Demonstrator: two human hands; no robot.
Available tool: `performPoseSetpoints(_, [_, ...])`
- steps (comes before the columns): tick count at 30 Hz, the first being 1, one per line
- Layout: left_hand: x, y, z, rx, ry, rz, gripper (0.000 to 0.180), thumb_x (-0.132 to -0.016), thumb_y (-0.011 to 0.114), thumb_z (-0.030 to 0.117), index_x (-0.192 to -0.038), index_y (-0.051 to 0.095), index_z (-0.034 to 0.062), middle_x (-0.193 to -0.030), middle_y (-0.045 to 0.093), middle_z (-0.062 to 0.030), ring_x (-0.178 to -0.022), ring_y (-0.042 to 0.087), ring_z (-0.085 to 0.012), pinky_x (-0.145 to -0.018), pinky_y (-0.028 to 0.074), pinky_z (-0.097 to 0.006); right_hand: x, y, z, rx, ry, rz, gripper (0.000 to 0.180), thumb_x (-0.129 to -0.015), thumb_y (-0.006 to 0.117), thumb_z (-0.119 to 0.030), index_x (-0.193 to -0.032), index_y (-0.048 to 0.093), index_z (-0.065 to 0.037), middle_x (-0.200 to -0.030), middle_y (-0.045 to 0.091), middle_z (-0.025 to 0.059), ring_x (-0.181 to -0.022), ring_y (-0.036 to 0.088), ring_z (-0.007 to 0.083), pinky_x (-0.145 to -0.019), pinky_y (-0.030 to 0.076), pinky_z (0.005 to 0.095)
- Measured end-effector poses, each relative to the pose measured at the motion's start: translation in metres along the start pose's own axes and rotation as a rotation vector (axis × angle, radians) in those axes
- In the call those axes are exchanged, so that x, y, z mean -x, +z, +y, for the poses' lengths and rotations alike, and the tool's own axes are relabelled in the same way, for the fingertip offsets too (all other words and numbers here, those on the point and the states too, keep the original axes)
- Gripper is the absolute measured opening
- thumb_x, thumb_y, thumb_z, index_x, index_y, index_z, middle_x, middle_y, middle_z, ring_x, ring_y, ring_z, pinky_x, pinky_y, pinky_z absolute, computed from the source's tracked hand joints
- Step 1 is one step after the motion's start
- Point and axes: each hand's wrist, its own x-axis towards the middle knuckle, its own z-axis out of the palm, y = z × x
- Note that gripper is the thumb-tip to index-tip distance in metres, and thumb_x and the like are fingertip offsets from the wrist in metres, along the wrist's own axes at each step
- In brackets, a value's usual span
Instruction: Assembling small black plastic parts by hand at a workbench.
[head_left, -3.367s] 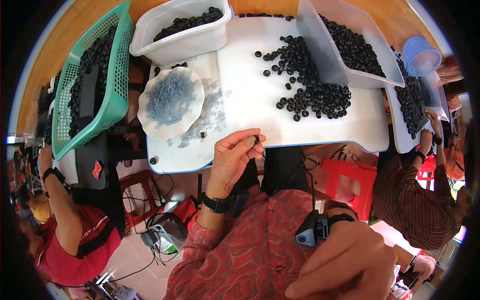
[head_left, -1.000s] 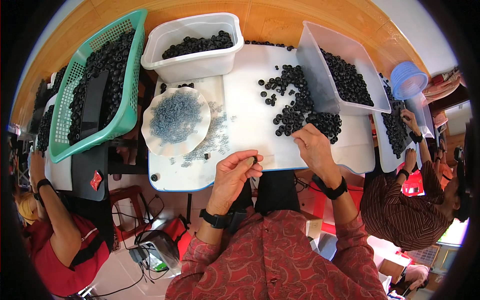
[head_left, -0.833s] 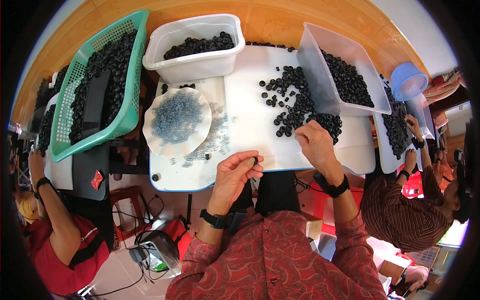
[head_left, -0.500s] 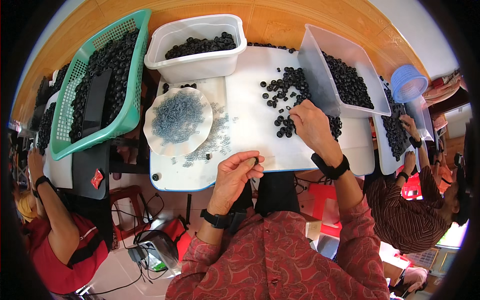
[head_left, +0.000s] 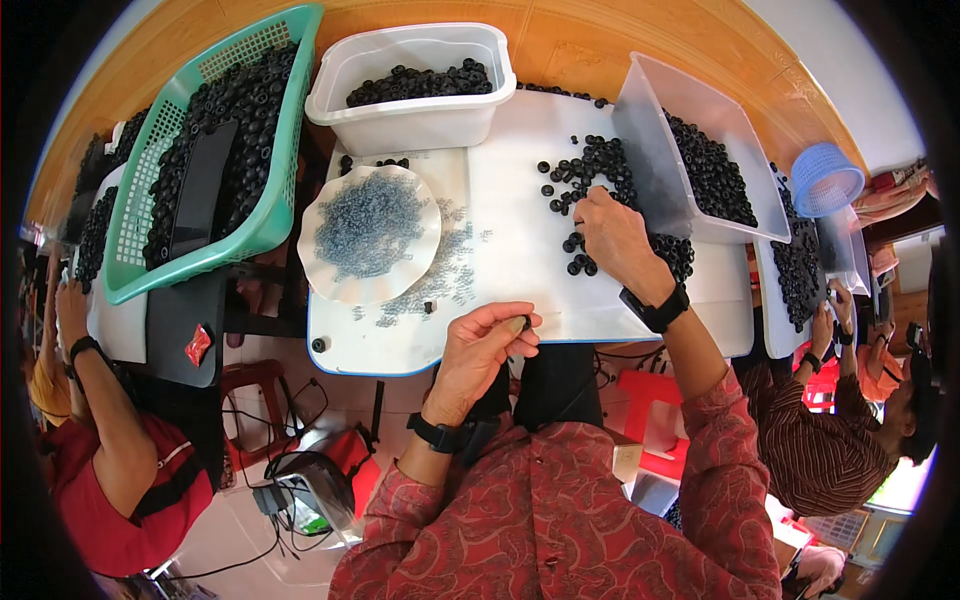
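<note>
The right hand [head_left: 612, 232] has reached into the loose black rings [head_left: 590, 170], fingers together on one; the left hand [head_left: 485, 345] pinches another ring; most remain.

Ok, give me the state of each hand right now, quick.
Left hand: closed, pinching a small dark piece at its fingertips.
Right hand: fingers curled down into the loose black rings; grip cannot be told.

Green basket [head_left: 270, 215] of black rings at left; blue basket [head_left: 828, 178] far right.
</note>
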Motion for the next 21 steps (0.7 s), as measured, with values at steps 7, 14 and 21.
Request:
performPoseSetpoints(7, [0.004,0.003,0.003,0.025,0.003,0.024,0.022,-0.099,0.055,0.001,-0.117,0.065,-0.0057,-0.106,0.070,-0.0179,-0.083,0.069,-0.0181,-0.072,0.059,-0.029,0.026,-0.021,-0.018,-0.436,0.099,0.066,0.012,-0.084,0.064,0.001,-0.097,0.064,0.001,-0.088,0.067,0.0176,-0.071,0.068,0.0309,-0.064,0.054,0.0362])
performPoseSetpoints(14, [0.004,0.008,0.002,0.053,0.032,0.078,0.021,-0.098,0.055,0.002,-0.115,0.065,-0.0055,-0.104,0.071,-0.0172,-0.080,0.066,-0.0163,-0.069,0.056,-0.027,0.076,-0.022,-0.050,-1.279,0.266,0.003,0.022,-0.095,0.059,0.002,-0.116,0.066,0.007,-0.100,0.071,0.0136,-0.084,0.073,0.0210,-0.069,0.059,0.0268])
performPoseSetpoints(21, [0.010,0.012,0.006,0.084,0.078,0.069,0.020,-0.098,0.057,0.003,-0.114,0.066,-0.0047,-0.103,0.070,-0.0143,-0.081,0.066,-0.0154,-0.069,0.056,-0.027,0.098,-0.009,-0.073,-1.592,0.289,-0.050,0.022,-0.097,0.058,0.001,-0.117,0.066,0.005,-0.103,0.071,0.0153,-0.089,0.073,0.0223,-0.070,0.059,0.0280])
